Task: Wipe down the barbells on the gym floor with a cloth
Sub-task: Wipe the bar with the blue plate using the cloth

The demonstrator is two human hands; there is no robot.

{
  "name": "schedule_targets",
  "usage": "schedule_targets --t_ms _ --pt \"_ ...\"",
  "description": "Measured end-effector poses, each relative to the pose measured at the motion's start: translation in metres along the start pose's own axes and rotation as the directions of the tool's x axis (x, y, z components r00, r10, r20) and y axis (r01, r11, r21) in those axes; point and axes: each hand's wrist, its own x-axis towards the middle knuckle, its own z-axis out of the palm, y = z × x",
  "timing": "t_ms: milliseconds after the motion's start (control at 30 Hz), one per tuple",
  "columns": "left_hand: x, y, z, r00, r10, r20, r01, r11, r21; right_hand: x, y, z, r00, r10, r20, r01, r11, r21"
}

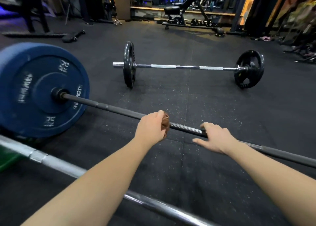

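Note:
A black barbell bar (109,108) runs from a blue 20 kg plate (39,90) at the left down to the right edge. My left hand (151,127) grips a brown cloth (166,123) wrapped around this bar near its middle. A little to the right, my right hand (216,136) rests on the same bar, fingers curled over it and thumb spread out toward the floor. A second barbell (184,66) with black plates lies farther away. A chrome bar (56,162) crosses the foreground under my forearms.
Black speckled rubber floor (196,102) lies between the barbells. A weight bench (179,15) and small dumbbells (201,22) stand at the back. Loose dumbbells (74,36) lie at the far left. A green plate (6,159) shows at the left edge.

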Motion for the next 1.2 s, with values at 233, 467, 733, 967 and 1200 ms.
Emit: schedule_targets --t_ms 233,467,733,967,1200 --pt "0.007 -0.027 0.011 0.988 0.156 -0.023 -0.154 0.985 0.081 0.034 -0.065 0.014 0.997 0.077 0.03 -0.078 0.996 0.036" --pt "-0.001 -0.098 -0.002 0.967 -0.2 -0.156 0.199 0.98 -0.018 0.036 -0.062 0.019 0.996 0.086 0.016 -0.086 0.996 -0.009" --pt "0.005 -0.07 0.002 0.978 -0.156 -0.136 0.148 0.987 -0.062 0.03 -0.066 0.025 0.986 0.148 -0.071 -0.147 0.989 0.022" --pt "-0.001 -0.025 0.004 0.991 -0.013 -0.131 -0.003 0.992 -0.124 0.027 -0.071 0.023 0.982 0.162 -0.093 -0.16 0.987 0.028" --pt "0.012 -0.088 -0.017 0.911 -0.392 -0.126 0.345 0.893 -0.289 0.026 -0.07 0.023 0.982 0.15 -0.117 -0.148 0.989 0.022"
